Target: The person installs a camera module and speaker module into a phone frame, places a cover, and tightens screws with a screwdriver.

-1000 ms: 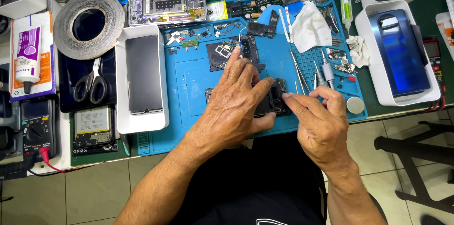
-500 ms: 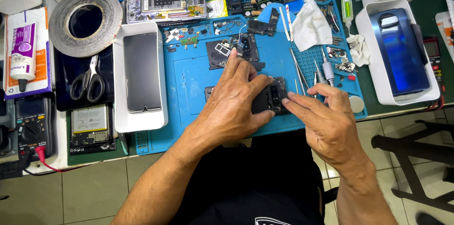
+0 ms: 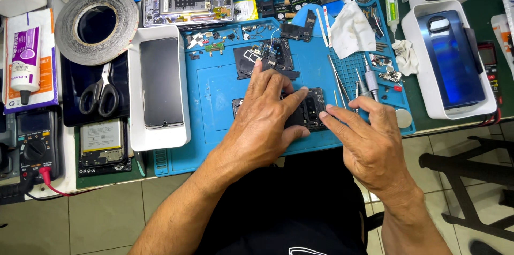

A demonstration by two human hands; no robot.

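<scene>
**Tight room around the mat**

Bare blue mat (image 3: 214, 89) lies open at nine o'clock of the left hand (image 3: 262, 126). Tweezers (image 3: 337, 81) and screwdriver (image 3: 369, 81) crowd twelve o'clock of the right hand (image 3: 369, 148); white tray (image 3: 184, 89) blocks further left.

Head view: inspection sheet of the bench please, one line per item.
Surface: blue repair mat on a green bench top, crowded.
Job's things: dark phone frame part flat on the mat, partly under the left hand.
Clutter: tape roll, scissors, phone in white tray, blue phone back in a tray, loose small parts, tweezers, white tissue.
Grippers: left hand pressing on the part; right hand, fingers spread, fingertips at its right edge.
Cables: red lead from the multimeter.
Surroundings: tiled floor, dark stool frame at right.
</scene>
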